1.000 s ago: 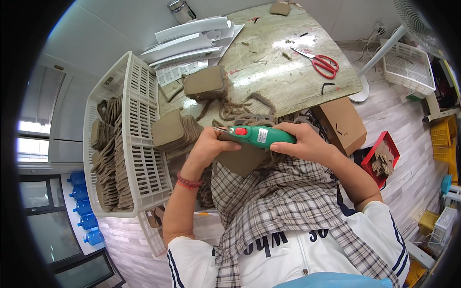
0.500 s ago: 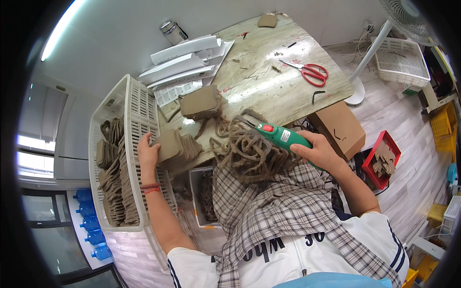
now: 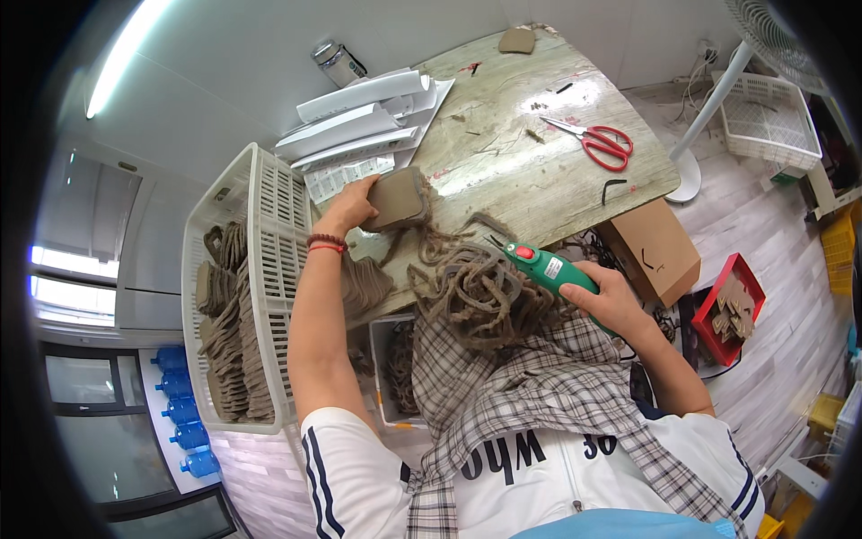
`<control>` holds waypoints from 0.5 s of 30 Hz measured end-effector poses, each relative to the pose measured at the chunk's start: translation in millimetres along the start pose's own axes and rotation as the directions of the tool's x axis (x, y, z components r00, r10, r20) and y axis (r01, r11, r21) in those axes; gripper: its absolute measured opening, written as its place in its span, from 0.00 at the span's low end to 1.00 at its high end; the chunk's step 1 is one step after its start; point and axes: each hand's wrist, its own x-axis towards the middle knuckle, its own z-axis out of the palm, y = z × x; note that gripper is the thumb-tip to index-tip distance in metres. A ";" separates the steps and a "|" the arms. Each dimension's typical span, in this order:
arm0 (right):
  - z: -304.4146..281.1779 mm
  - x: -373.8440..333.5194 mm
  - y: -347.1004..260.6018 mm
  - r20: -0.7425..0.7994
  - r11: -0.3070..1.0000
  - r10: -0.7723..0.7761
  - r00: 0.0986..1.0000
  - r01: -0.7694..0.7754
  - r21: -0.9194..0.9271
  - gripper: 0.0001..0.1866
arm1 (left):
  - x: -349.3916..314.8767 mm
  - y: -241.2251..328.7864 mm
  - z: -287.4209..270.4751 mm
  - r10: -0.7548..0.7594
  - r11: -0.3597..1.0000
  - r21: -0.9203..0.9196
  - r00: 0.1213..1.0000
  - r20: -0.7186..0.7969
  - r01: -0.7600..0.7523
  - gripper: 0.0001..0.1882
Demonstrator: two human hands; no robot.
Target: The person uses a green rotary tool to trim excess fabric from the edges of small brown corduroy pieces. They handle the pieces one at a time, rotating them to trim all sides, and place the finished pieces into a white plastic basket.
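Note:
My left hand (image 3: 353, 206) grips the left edge of a stack of brown, round-cornered pads (image 3: 395, 201) on the table, its fingers at the far corner. A second, fanned-out stack of similar pads (image 3: 366, 286) lies nearer, at the table edge, partly behind my left forearm. My right hand (image 3: 607, 297) is wrapped round green electric scissors (image 3: 546, 269) with a red button. Their metal tip points left, over a tangle of brown trimmed strips (image 3: 476, 296) heaped on my lap, on the checked apron (image 3: 503, 395).
A white slatted crate (image 3: 281, 211) full of stacked pads stands at left. Paper sheets (image 3: 359, 117) and red-handled scissors (image 3: 606, 146) lie on the table (image 3: 503, 153). A cardboard box (image 3: 660, 256) and red tray (image 3: 752, 280) are at right; a bin of strips (image 3: 381, 368) sits below.
My left hand has moved away from the nearer stack, forward and right, onto the farther stack. The right hand still holds the electric scissors. The whole view has shifted slightly.

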 end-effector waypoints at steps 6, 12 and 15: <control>2.3 2.2 1.2 -0.021 1.000 -0.007 1.000 0.007 0.007 0.21 | -20.3 17.8 9.0 0.137 0.990 0.022 0.916 -0.376 -0.139 0.30; 10.4 2.6 -5.4 -0.003 0.998 -0.019 1.000 0.019 0.060 0.20 | -25.7 28.5 9.6 0.116 0.993 0.032 0.903 -0.413 -0.112 0.27; 10.9 0.5 -5.9 -0.005 0.997 -0.032 0.999 0.033 0.072 0.20 | -24.1 28.8 9.1 0.175 0.983 0.121 0.891 -0.419 -0.136 0.27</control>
